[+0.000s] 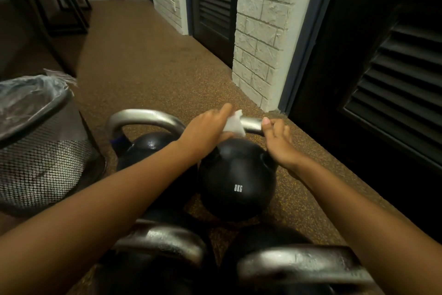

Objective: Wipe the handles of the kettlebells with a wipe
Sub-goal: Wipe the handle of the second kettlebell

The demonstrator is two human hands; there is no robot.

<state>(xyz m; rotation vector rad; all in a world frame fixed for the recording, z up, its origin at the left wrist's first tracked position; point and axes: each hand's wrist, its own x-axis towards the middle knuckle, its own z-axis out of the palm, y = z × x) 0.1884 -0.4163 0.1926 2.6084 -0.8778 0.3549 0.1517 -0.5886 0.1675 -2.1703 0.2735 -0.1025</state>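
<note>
- The 8 kg kettlebell is shown upright on the speckled floor, at the far right of a group of four. Its handle is seen to run crosswise, left to right, above the black ball.
- The left hand is closed over the left part of that handle, and the white wipe is held against the steel. A corner of the wipe is left projecting beyond the fingers.
- The right hand is clamped on the right end of the same handle, thumb on top. By this hold the bell is judged to be steadied.
- Key relation: a short bare stretch of steel is exposed between the two hands. It lies directly to the right of the wipe and in line with the bar's long axis.
- The stroke is therefore judged to be called for rightwards along the bar, toward the right hand. That hand would have to be shifted before its end of the bar could be covered.
- The far left kettlebell is set just beside the 8 kg one, and the near left handle and near right handle are seen in the foreground. Whether these have been wiped cannot be told.
- A mesh bin with a plastic liner is shown at the left, well apart from the wipe.
</note>
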